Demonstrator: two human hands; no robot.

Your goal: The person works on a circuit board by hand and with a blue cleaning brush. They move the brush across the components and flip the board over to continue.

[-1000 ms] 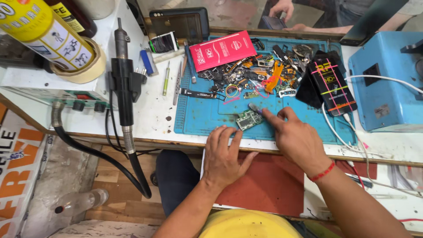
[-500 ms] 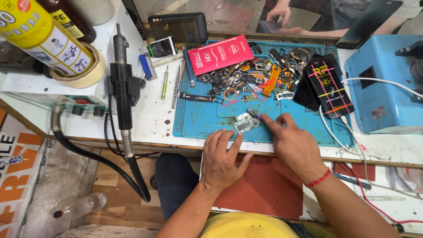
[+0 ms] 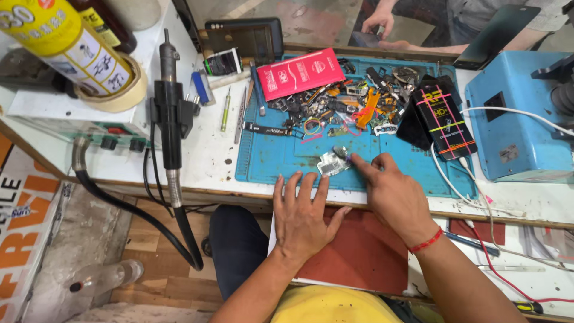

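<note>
On blue mat (image 3: 281,158), right hand (image 3: 394,194) pinching circuit board (image 3: 332,162)

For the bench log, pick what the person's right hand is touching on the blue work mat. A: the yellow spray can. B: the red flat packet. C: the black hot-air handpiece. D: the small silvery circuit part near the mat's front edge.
D: the right hand stretches its fingertips onto the small silvery circuit part on the blue work mat, while the left hand lies flat at the mat's front edge.
</note>
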